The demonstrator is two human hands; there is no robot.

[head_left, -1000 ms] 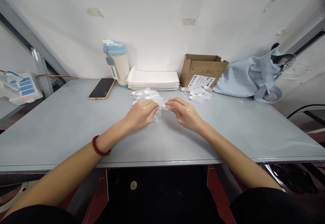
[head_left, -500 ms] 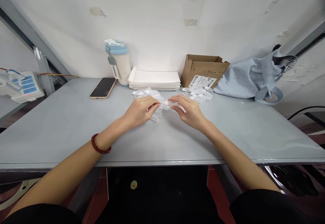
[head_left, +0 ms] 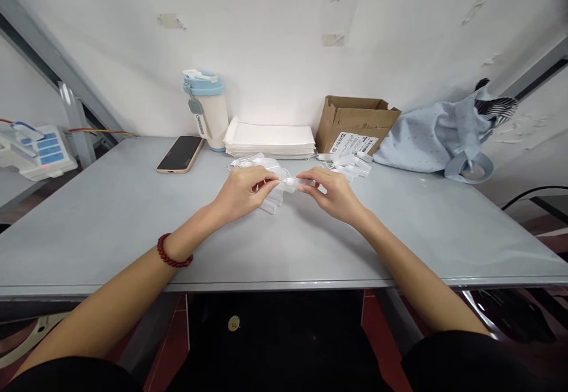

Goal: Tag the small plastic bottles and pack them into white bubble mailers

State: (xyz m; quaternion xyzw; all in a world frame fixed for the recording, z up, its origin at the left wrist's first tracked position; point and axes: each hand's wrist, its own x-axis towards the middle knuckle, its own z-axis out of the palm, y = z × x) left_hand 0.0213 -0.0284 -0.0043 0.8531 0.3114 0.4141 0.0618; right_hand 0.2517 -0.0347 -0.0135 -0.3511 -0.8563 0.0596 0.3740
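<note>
My right hand pinches a small translucent white tube over the middle of the grey table. Thumb and fingertips of my left hand are pressed together at the tube's left end, on what looks like its thin cord. Several similar white tubes lie in a pile beneath and behind my left hand, with thin cords at the pile's back left. Another pile of white tubes lies behind my right hand, in front of the cardboard box.
On the grey table, a phone, a cream bottle with blue lid, stacked white envelopes, a cardboard box and a light blue bag line the back. A power strip is at far left.
My right hand's fingers have come closer together around the tube. A thin loop of cord now shows above the tube between my hands. Both hands have otherwise barely moved.
</note>
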